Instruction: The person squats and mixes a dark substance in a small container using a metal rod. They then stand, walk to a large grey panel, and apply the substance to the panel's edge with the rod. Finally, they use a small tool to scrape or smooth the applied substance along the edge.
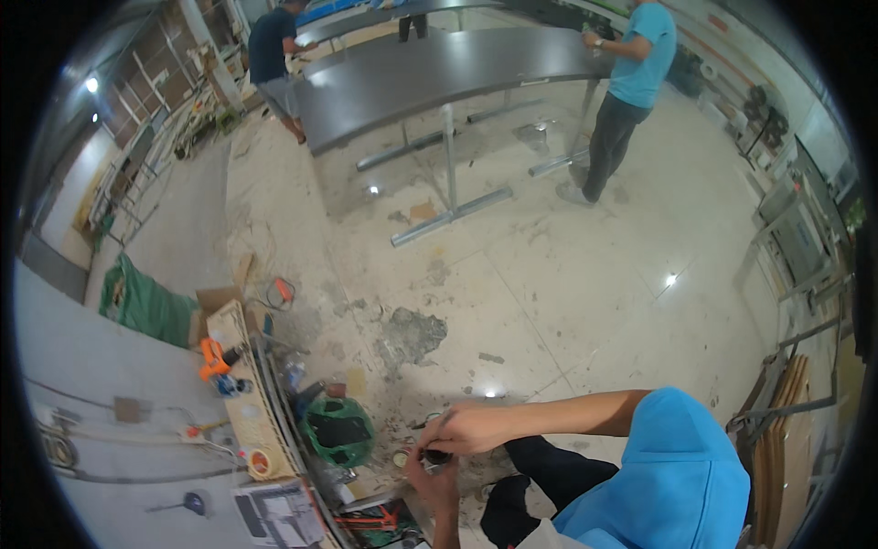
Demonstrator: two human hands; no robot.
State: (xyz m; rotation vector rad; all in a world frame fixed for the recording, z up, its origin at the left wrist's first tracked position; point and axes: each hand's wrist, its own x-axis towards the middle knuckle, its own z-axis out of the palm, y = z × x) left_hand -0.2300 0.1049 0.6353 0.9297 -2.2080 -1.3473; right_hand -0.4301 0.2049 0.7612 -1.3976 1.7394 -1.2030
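Open floor [585, 302] lies ahead of the hands; to their left a green bucket [337, 430], a tape roll [262, 462] and cluttered boards [240, 384] crowd close.

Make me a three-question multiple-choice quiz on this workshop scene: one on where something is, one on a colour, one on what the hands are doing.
1. Where is the green round container on the floor?
A. To the left of the two hands
B. Under the long grey table
C. To the right of the two hands

2. What colour is the shirt of the person standing at the right end of the long grey table?
A. Red
B. White
C. Light blue

3. How are the two hands placed?
A. Wide apart
B. Close together at a small dark object
C. Flat on the grey table

Answers:
1 A: the green round container sits left of the left hand and right hand.
2 C: the standing person by the long grey table wears light blue.
3 B: both hands meet at the small dark object.
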